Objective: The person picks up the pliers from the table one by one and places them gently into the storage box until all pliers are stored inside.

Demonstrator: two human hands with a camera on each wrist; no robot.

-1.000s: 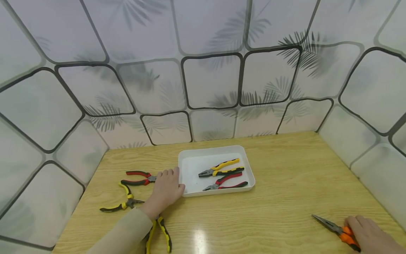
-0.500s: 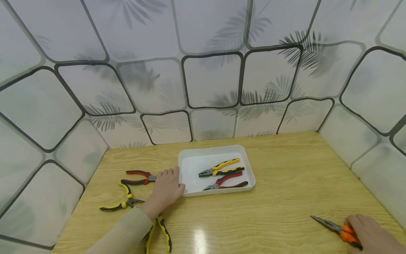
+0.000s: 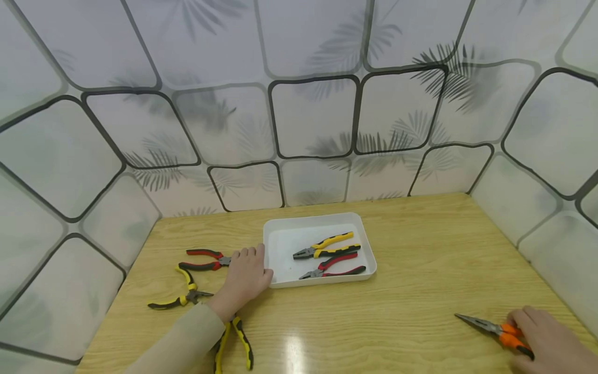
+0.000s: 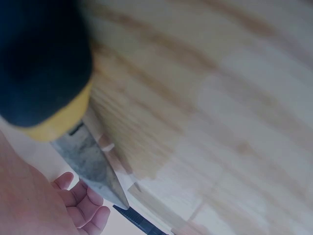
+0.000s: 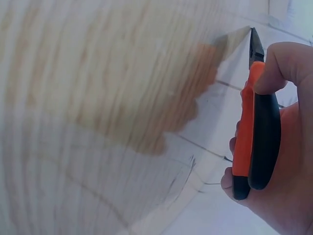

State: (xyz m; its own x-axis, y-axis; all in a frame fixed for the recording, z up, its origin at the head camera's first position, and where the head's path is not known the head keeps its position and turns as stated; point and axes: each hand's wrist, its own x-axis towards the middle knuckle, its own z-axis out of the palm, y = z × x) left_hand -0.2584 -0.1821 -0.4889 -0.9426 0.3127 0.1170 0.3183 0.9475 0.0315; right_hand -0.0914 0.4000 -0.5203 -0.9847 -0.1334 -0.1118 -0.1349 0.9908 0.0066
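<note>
My left hand [image 3: 245,275] holds the left side of a white tray [image 3: 279,239], fingers at the rim and thumb by the near corner. Inside the tray lie yellow-and-black combination pliers [image 3: 306,254] and red-and-black pliers [image 3: 312,274]. At the lower right, my right hand [image 3: 546,332] grips orange-and-black long-nose pliers [image 3: 481,323] by the handles. Their slim metal nose points left, away from the palm. The right wrist view shows the thumb over the orange handle [image 5: 244,132], the fingers wrapping behind it.
Left of the tray lie red-and-black pliers [image 3: 201,266], partly behind my left hand, and spread yellow-and-black pliers [image 3: 179,301]. More yellow-and-black pliers [image 3: 243,340] lie under my left forearm. Patterned panels [image 3: 313,119] border the wooden table [image 3: 420,249] at the back and sides.
My right hand has risen slightly in the head view with the long-nose pliers, whose tip has shifted a little left. The left hand and the tray have stayed in place.
</note>
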